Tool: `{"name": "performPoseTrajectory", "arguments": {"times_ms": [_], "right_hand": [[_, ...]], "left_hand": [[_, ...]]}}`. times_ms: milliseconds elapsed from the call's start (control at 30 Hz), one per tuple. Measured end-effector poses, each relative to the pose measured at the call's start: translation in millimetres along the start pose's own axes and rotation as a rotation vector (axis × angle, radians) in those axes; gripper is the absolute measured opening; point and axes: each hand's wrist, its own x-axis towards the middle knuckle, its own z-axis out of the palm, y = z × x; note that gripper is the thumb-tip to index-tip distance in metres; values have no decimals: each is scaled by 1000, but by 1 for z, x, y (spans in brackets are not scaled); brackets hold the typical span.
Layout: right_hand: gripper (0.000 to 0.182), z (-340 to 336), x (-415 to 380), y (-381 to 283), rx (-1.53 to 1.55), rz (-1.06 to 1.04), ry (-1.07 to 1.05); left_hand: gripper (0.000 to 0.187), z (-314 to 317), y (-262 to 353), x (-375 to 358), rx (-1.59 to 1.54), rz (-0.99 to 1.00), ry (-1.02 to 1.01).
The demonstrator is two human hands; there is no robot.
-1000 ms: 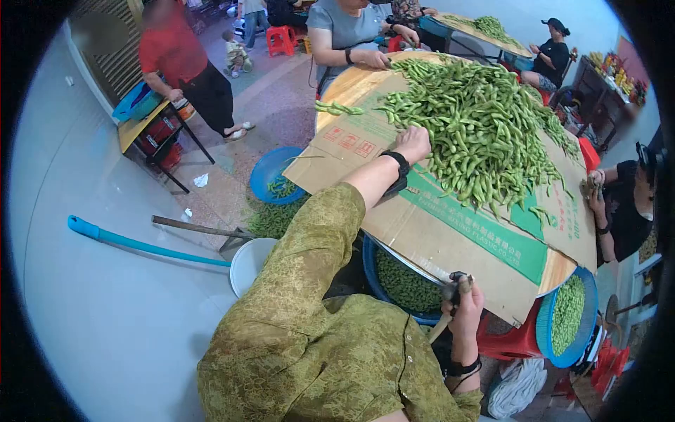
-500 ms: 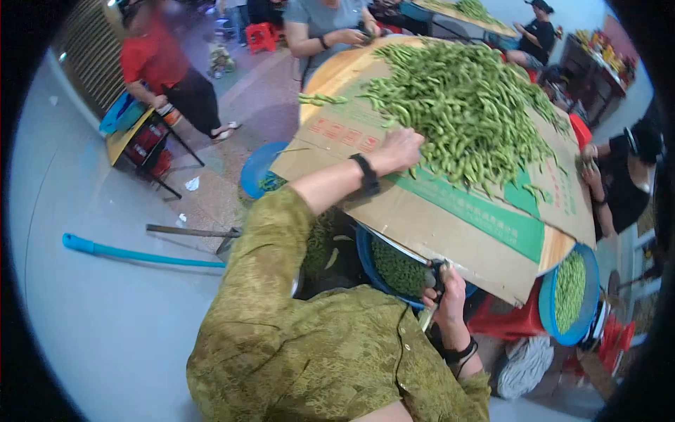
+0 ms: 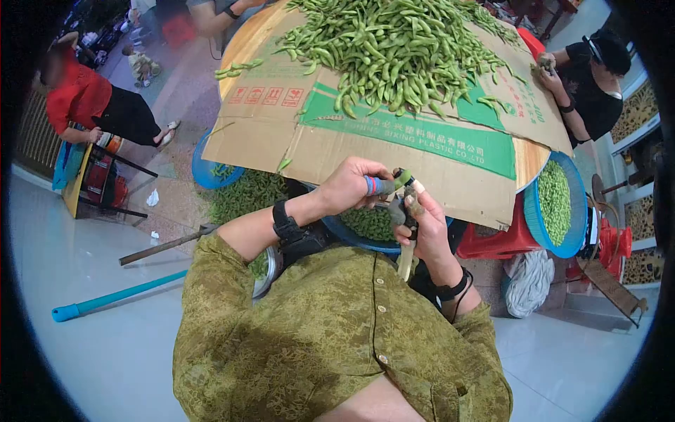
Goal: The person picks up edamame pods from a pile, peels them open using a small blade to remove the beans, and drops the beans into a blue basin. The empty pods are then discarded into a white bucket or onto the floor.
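Over the near edge of the cardboard my two hands meet. My left hand (image 3: 350, 184), with grey and blue wraps on its fingers, pinches a green soybean pod (image 3: 403, 178). Dark-covered fingertips show on my right hand (image 3: 430, 228), which is closed around a tool with a pale flat handle (image 3: 406, 261); its working end is hidden by the fingers. The pod lies between both sets of fingertips. Beyond them a large heap of soybean pods (image 3: 394, 60) rests on the flattened cardboard (image 3: 281, 144). Below my hands sits a blue basin of shelled beans (image 3: 369, 224).
A blue basket (image 3: 586, 218) of pale beans stands right, beside a red stool (image 3: 485, 235). Empty pods (image 3: 242, 200) lie on the floor at left, near a teal pole (image 3: 119, 299). A person in black (image 3: 590, 91) works at the right edge; another in red (image 3: 81, 98) stands left.
My left hand has drawn back from the heap to my right hand, now with a pod in its fingers. My right hand has risen slightly leftward. The view has tilted down.
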Motion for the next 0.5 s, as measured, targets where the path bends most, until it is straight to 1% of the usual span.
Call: {"name": "performPoseTrajectory", "arguments": {"times_ms": [67,133,233,367,433,467,500], "right_hand": [[43,-4,1,2,18,11,-3],[43,-4,2,3,33,16,-8],[43,0,1,3,51,-7,-10],[42,0,1,5,-10,-12,18],[41,0,1,3,-20,-6,26],[41,3,0,1,-40,-10,43],[40,4,0,0,-58,-14,60]], "left_hand": [[11,1,-2,-2,5,10,7],[10,3,0,-3,31,94,10],[9,4,0,-6,1,102,14],[9,3,-4,-6,9,82,28],[10,4,-5,-6,142,147,53],[10,4,-7,-6,142,148,56],[10,5,-8,-6,153,224,69]]}}
